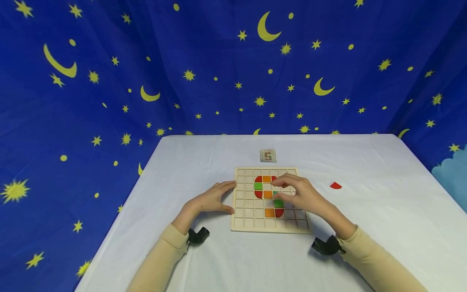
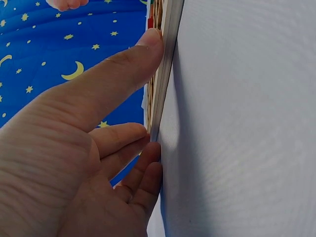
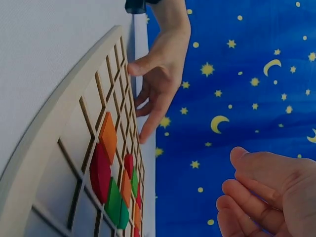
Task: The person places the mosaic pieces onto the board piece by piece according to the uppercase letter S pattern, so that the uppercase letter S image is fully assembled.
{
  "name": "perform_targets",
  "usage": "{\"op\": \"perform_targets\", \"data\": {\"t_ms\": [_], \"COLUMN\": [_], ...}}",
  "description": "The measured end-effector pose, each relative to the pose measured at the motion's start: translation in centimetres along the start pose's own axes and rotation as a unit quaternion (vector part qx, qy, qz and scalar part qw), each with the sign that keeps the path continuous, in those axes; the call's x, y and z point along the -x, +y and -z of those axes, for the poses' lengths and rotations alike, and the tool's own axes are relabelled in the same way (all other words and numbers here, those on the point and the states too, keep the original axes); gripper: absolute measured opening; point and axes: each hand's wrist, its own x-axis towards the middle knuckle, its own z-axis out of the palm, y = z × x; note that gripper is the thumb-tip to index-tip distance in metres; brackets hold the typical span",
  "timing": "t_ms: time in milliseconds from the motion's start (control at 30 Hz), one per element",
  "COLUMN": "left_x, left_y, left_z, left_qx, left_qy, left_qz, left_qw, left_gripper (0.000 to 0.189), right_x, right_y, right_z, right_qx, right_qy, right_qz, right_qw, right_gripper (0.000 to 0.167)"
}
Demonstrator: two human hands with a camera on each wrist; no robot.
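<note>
A square wooden grid board (image 1: pixel 248 223) lies on the white table. Set in its cells are orange squares (image 1: pixel 269 213), green squares (image 1: pixel 258 186) and red quarter-round pieces (image 1: pixel 258 194), forming a curved S-like figure. With thumb and fingertips, my left hand (image 1: pixel 211 198) touches the board's left edge, fingers spread. Above the board's right half hovers my right hand (image 1: pixel 304 194), fingers loosely bent and thumb apart. Nothing shows between those fingers in the right wrist view, where the right hand (image 3: pixel 276 197) is clear of the pieces. In the head view it covers some cells.
Beyond the board lies a small card (image 1: pixel 268 155) printed with a grid and an S-like figure. A loose red quarter-round piece (image 1: pixel 336 185) rests to the right. Blue curtain (image 1: pixel 226 52) with stars and moons stands behind and beside the table (image 1: pixel 383 194).
</note>
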Motion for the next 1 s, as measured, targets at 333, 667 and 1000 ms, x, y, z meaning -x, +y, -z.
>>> {"op": "perform_targets", "data": {"t_ms": [333, 667, 1000], "left_x": [-0.2, 0.0, 0.1], "left_y": [0.1, 0.3, 0.4], "left_z": [-0.1, 0.0, 0.1], "left_qx": [-0.008, -0.005, 0.000], "left_qy": [0.002, 0.005, 0.005], "left_qz": [-0.004, -0.004, -0.002], "left_qw": [1.0000, 1.0000, 1.0000], "left_gripper": [0.095, 0.095, 0.095], "right_x": [1.6, 4.2, 6.5], "right_y": [1.5, 4.2, 6.5], "right_z": [2.2, 6.2, 9.7], "right_qx": [0.033, 0.077, 0.087], "right_qy": [0.012, 0.055, 0.087], "right_qz": [-0.046, -0.141, -0.229], "right_qw": [0.9983, 0.9855, 0.9656], "right_gripper": [0.031, 0.029, 0.036]}}
